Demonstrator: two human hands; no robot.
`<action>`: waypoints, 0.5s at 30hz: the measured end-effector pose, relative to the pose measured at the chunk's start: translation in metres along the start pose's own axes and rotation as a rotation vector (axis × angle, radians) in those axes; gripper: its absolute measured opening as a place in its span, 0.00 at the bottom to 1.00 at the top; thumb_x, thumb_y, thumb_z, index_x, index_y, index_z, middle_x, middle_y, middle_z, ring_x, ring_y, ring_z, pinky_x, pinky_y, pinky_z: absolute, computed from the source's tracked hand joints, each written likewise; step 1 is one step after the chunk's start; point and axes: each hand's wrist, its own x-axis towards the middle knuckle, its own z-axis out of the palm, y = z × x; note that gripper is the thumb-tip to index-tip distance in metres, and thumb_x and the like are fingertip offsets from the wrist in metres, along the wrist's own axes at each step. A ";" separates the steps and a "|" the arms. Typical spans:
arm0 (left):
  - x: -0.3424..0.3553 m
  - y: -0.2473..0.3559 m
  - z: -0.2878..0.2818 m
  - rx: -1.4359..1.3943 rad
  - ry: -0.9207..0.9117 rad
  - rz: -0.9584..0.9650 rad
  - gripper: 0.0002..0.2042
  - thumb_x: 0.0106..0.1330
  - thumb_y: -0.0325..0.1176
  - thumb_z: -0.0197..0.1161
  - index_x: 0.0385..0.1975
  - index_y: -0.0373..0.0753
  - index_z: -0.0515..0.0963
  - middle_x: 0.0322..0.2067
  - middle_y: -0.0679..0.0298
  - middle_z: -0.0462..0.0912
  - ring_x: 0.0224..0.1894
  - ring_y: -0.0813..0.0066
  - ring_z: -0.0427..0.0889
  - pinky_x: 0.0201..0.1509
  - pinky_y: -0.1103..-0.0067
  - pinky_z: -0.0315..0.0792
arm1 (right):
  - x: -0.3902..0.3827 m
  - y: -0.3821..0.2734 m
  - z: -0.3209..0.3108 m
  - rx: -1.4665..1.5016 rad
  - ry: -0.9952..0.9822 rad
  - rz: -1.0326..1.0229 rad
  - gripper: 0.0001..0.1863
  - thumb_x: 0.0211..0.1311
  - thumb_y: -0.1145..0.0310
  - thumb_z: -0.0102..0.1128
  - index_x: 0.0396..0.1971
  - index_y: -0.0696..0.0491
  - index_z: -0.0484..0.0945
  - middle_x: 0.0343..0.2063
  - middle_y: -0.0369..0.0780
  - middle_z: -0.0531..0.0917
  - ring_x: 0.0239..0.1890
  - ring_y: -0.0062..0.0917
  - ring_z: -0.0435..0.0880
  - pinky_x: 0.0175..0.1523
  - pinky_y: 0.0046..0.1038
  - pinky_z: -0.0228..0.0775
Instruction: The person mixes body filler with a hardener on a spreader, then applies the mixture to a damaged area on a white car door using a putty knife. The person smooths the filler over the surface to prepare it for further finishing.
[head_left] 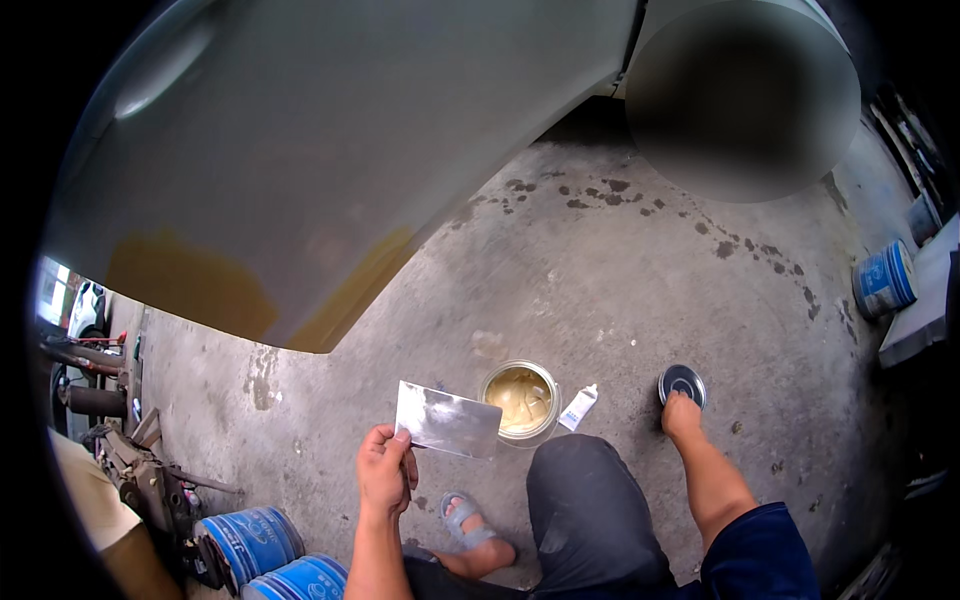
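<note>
Left hand (385,470) pinches a flat rectangular metal plate (447,420) by its left edge, long axis running right toward the open round tin of beige paste (520,400) on the concrete floor (600,280). Right hand (682,415) rests closed-fingered on the round dark lid (682,382), right of the tin.

Blurred round patch (742,100) at top; blue drums (268,555) cut off below.

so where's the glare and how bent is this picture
Head view: glare whitens the metal plate in the left hand; a soft highlight sits on the car panel, whose edge bows with fisheye; a blurred oval hides the upper right; black vignette rings the frame; the right hand looks sharp.
</note>
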 end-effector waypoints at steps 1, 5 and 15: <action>-0.002 0.003 0.002 -0.022 -0.006 -0.022 0.06 0.68 0.30 0.56 0.34 0.33 0.71 0.21 0.60 0.78 0.11 0.81 0.68 0.12 0.83 0.62 | -0.007 -0.003 0.008 -0.007 -0.073 0.011 0.08 0.55 0.71 0.55 0.33 0.59 0.76 0.33 0.51 0.82 0.36 0.45 0.83 0.42 0.41 0.76; -0.011 0.010 0.007 -0.161 0.058 -0.061 0.08 0.67 0.31 0.56 0.29 0.33 0.71 0.21 0.56 0.78 0.09 0.79 0.64 0.10 0.82 0.60 | -0.015 -0.052 -0.009 0.152 -0.194 -0.104 0.10 0.61 0.67 0.53 0.33 0.58 0.78 0.33 0.49 0.84 0.35 0.43 0.83 0.41 0.40 0.75; -0.023 0.000 0.024 -0.276 -0.140 -0.110 0.06 0.64 0.29 0.60 0.29 0.37 0.69 0.21 0.52 0.79 0.09 0.78 0.66 0.12 0.83 0.60 | -0.065 -0.266 -0.193 1.951 -0.924 -0.351 0.24 0.65 0.65 0.59 0.58 0.55 0.65 0.50 0.40 0.77 0.48 0.25 0.78 0.46 0.32 0.77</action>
